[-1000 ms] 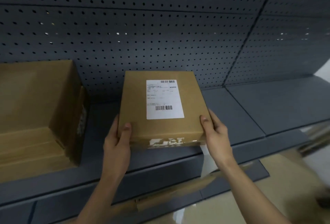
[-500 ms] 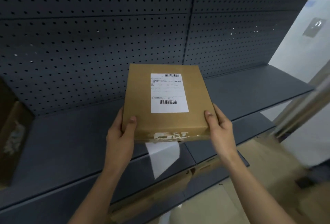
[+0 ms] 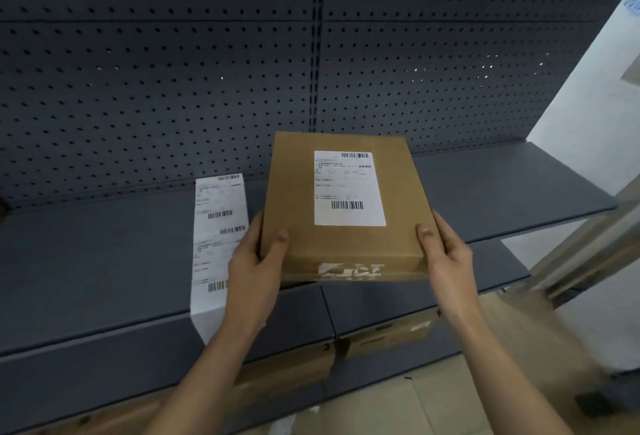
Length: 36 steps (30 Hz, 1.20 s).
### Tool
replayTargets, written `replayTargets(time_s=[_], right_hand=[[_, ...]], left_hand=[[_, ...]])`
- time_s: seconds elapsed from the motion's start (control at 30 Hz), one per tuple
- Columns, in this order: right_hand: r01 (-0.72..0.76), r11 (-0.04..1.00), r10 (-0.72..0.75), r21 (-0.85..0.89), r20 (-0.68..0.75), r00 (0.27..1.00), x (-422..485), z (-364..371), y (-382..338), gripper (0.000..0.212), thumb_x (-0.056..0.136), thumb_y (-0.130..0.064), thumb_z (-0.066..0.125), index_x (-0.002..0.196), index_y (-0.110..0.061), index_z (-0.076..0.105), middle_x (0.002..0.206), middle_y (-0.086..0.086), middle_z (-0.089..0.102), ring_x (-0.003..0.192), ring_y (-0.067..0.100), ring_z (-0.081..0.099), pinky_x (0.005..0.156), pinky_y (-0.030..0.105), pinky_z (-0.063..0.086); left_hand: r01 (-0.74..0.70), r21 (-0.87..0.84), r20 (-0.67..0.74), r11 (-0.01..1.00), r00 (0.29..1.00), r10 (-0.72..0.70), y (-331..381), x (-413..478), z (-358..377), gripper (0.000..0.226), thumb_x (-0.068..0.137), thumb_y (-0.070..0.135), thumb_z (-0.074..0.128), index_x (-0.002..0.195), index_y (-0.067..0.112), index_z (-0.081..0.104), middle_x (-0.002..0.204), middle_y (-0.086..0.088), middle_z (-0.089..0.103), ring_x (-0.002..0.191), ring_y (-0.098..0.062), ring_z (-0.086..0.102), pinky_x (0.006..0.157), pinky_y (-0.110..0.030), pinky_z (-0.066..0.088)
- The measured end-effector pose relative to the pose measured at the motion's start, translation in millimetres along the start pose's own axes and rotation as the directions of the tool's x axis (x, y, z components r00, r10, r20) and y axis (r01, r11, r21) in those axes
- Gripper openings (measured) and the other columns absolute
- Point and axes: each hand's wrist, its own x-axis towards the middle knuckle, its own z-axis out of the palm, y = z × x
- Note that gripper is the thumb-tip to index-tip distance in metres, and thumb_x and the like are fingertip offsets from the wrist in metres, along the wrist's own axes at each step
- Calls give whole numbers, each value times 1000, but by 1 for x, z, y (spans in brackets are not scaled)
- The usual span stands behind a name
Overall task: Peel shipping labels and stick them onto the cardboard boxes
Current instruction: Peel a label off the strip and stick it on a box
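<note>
We gripped the box (image 3: pixel 294 192) by its near corners, left hand (image 3: pixel 254 271) and right hand (image 3: pixel 446 261) both clamped on it (label (image 3: pixel 348 188) on top); a strip (image 3: pixel 214 244) lay beside it on the shelf (image 3: pixel 104 261).

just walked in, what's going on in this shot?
A person holds a cardboard box at the front of a grey shelf, left hand gripping its left side and right hand its right. A white shipping label is already stuck on the box top. A strip of labels lies on the shelf left of the box, its end hanging over the front edge. Whether the box rests on the shelf is unclear.
</note>
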Motion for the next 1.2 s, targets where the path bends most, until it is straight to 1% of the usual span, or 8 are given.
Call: replayTargets(time_s=[0.1,0.4,0.6,0.73,0.8,0.9,1.07,1.2], right_hand=[[-13,1000,13,-18,20,1000,20,3,1,36,102,-23,51,138,-25,51,115,-24,63,93,-19,60,74,0,44],[-32,995,36,-90,43,998,82,2,7,28,102,-22,52,128,-27,59,110,-22,66,91,-15,63,74,3,46],[-50,994,57,-93,69,996,106,-2,21,39,101,-24,54,140,-20,54,116,-19,65,100,-10,61,91,13,47],[-62,996,69,-69,105,992,122,-8,28,33,101,-18,52,134,-21,56,111,-19,66,91,-15,63,75,2,45],[-74,995,83,-72,124,989,131,-13,32,38,100,-21,54,138,-17,56,116,-16,67,99,-10,64,84,7,48],[-86,994,96,-72,150,984,143,-21,36,41,100,-23,54,141,-17,53,125,-8,67,111,2,63,103,26,46],[-86,995,93,-46,180,979,153,-30,40,35,101,-19,52,136,-20,58,116,-16,69,105,-2,65,88,8,49],[-60,996,72,-62,224,972,155,-32,44,32,103,-20,48,133,-23,59,112,-17,72,107,-1,64,89,8,47]], left_hand=[[13,11,-35,1000,999,-13,-4,12,8,42,99,28,54,141,28,51,120,23,65,106,12,59,84,-2,46],[27,0,-33,1000,999,-27,-15,47,30,40,97,26,59,136,29,55,111,25,68,102,11,62,82,-6,48],[51,63,-81,997,996,-46,-19,60,43,35,95,23,60,128,35,59,104,28,70,97,9,65,81,-11,52],[74,99,-116,992,991,-62,-22,62,58,33,96,24,60,128,33,60,104,24,72,97,5,66,84,-19,53],[87,87,-135,992,988,-75,-20,62,67,30,96,23,60,124,33,62,103,21,73,97,2,68,84,-22,55],[110,89,-162,990,982,-95,-18,60,81,27,96,21,60,113,41,63,97,22,73,91,3,69,77,-15,54],[145,98,-205,985,971,-122,-22,59,99,29,96,21,61,121,35,62,95,20,74,89,1,69,73,-10,51],[164,126,-234,978,963,-131,-23,60,102,31,96,21,60,124,34,63,96,15,75,90,-2,70,74,-12,50]])
